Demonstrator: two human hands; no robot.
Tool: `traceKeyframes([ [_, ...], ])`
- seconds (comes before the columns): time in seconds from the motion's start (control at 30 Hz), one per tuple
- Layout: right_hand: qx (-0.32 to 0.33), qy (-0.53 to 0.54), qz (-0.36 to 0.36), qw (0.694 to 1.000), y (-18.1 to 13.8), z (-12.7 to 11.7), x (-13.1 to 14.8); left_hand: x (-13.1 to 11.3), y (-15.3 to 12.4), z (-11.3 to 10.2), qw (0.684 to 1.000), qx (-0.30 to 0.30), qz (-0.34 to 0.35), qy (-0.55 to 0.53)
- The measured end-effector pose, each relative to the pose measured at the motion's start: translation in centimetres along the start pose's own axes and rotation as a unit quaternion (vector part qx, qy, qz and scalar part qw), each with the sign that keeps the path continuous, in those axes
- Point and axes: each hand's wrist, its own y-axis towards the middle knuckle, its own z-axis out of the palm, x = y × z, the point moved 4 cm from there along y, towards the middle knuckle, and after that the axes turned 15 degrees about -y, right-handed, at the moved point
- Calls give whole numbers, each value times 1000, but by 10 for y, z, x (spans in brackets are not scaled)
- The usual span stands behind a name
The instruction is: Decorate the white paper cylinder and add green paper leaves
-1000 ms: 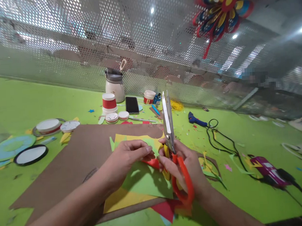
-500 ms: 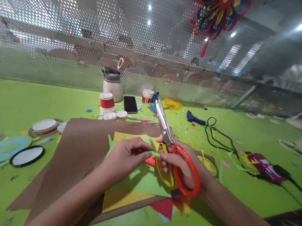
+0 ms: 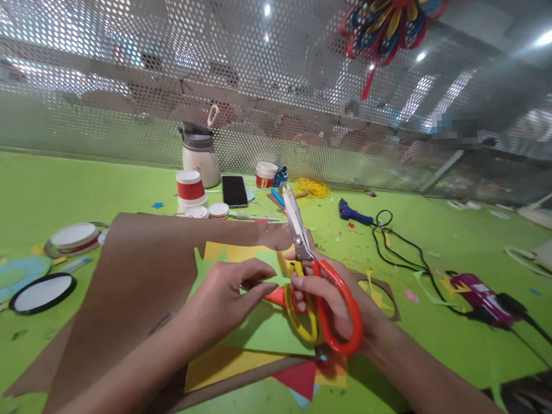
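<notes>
My right hand (image 3: 332, 296) grips a pair of scissors (image 3: 299, 241) with one red and one yellow handle loop; the closed blades point up and away. The thumb and fingers of that hand also pinch a narrow light-green paper strip (image 3: 283, 280). My left hand (image 3: 227, 291) has its thumb and fingertips at the strip's other end. Just below the fingertips shows a red piece with a toothed edge (image 3: 275, 297), partly hidden. Under both hands lie a light-green paper sheet (image 3: 258, 336), a yellow sheet (image 3: 228, 369) and a large brown sheet (image 3: 97, 300).
Behind the sheets stand a white jug (image 3: 201, 161), a red-and-white tub (image 3: 190, 187) and a phone (image 3: 234, 191). On the right lie a blue glue gun (image 3: 355, 213), its black cord and a purple box (image 3: 484, 298). Paper scraps dot the green table (image 3: 424, 359).
The camera view has shifted slightly, so the background sits a little further left. Both hands keep nearly the same pose, with the scissors and paper strip still between them.
</notes>
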Motion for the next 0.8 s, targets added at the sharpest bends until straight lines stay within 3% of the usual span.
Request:
traceKeyframes([
  [0.3, -13, -11, 16, 1000, -1, 3, 3, 3, 5, 1, 998, 4, -35, -57],
  [0.4, -14, -2, 27, 1000, -1, 3, 0, 3, 5, 1, 999, 6, 13, -46],
  [0.57, -13, 10, 37, 999, 1, 3, -6, -2, -2, 5, 989, 27, 122, 73],
  [0.8, -24, 25, 47, 998, 3, 2, -10, -5, -6, 13, 977, 88, 143, 133],
])
